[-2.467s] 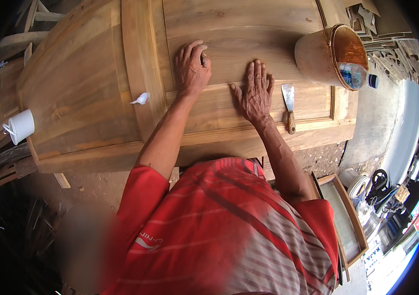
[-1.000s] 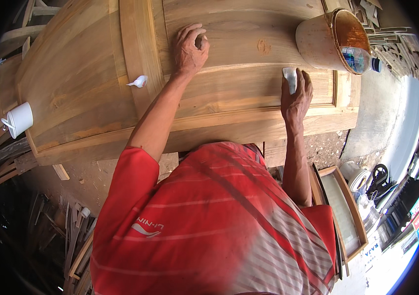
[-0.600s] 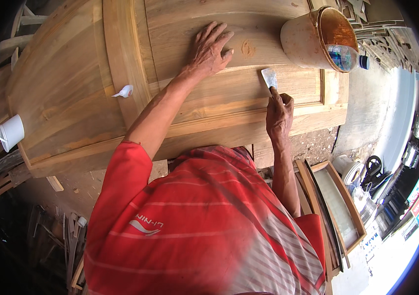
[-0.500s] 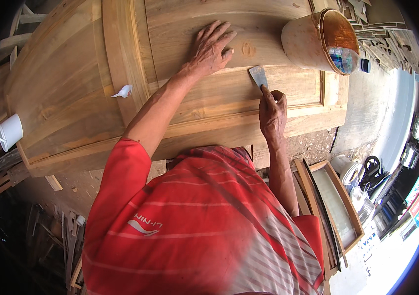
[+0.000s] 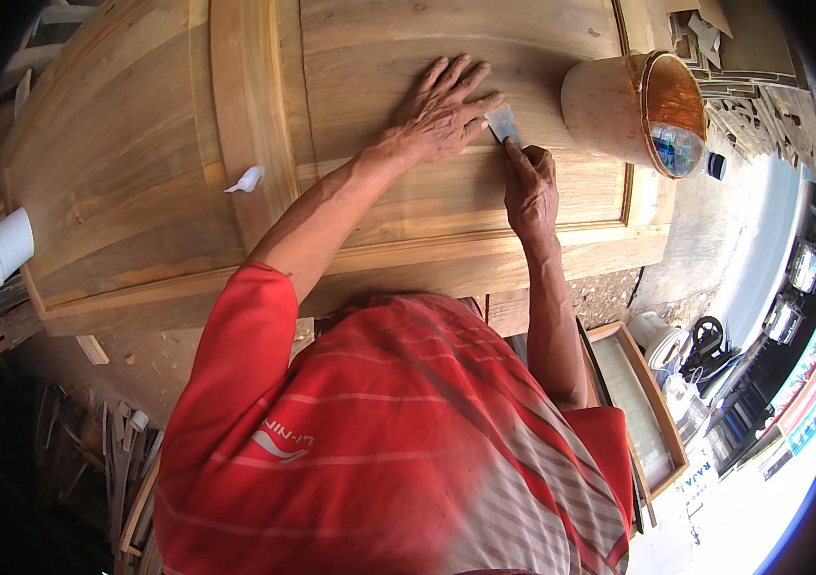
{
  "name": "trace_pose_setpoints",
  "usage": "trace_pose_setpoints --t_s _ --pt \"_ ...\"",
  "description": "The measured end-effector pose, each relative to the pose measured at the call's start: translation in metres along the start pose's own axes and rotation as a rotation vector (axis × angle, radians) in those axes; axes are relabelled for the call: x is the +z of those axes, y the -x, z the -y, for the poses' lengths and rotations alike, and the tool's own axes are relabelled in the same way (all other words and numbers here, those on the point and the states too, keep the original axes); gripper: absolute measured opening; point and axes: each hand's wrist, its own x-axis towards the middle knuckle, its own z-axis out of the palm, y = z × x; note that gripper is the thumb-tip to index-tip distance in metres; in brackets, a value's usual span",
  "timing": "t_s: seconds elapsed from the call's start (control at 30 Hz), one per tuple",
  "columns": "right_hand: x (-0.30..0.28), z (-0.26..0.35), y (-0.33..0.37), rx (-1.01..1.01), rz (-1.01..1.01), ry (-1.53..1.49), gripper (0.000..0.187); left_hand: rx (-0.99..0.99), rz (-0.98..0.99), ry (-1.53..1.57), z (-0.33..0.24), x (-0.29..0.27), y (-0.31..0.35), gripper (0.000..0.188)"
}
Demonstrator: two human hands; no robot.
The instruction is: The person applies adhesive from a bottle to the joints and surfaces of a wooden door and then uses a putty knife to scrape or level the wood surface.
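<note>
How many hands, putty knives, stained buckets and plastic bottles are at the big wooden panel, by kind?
Hands: 2, left hand and right hand
Putty knife: 1
Stained bucket: 1
Plastic bottle: 1
Total: 5

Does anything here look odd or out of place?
Mostly the stained bucket: a plastic bottle leans inside it, its cap poking out, an odd companion for the reddish-brown residue. The bucket looks tipped on the panelled wooden door, but the fisheye view bends things, so I can't tell.

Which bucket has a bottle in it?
The big stained bucket, right of the right hand: a clear bottle pokes out of it. The small white bucket, far left, shows none.
</note>
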Motion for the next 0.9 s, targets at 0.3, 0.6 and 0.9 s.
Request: trace_pose_setpoints --t_s 0.3,0.6,0.9 --pt "0.008 -0.002 -0.004 -0.038 -0.044 -0.034 0.039 -0.138 -0.272 0.368 -0.008 -0.027 0.034 0.053" --pt "0.006 0.048 0.046 -0.173 0.171 -0.204 0.041 -0.509 -0.379 0.137 -0.073 -0.060 0.273 0.040" --pt "0.032 0.077 0.072 -0.382 0.209 -0.261 0.049 -0.592 -0.252 0.027 -0.105 -0.029 0.295 0.052"
